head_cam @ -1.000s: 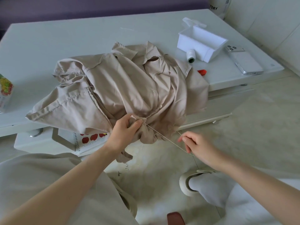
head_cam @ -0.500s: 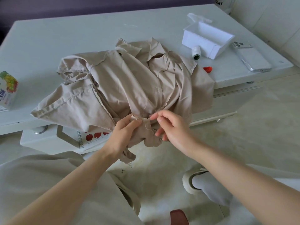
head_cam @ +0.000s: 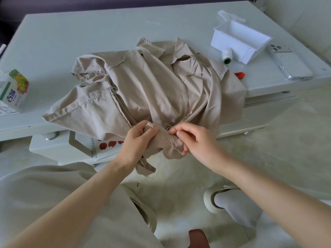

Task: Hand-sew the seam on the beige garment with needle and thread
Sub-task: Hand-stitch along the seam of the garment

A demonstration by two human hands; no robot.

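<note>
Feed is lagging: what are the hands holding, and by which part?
Left hand and right hand both pinch the beige garment at its bunched seam edge, hanging off the table's front.

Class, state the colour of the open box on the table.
White: the box shows best in the head view.

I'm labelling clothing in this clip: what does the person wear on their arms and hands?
Nothing that shows. The left hand and right hand are bare: no gloves, rings, watch or bracelet. No sleeves appear on either arm up to the picture's edge.
</note>
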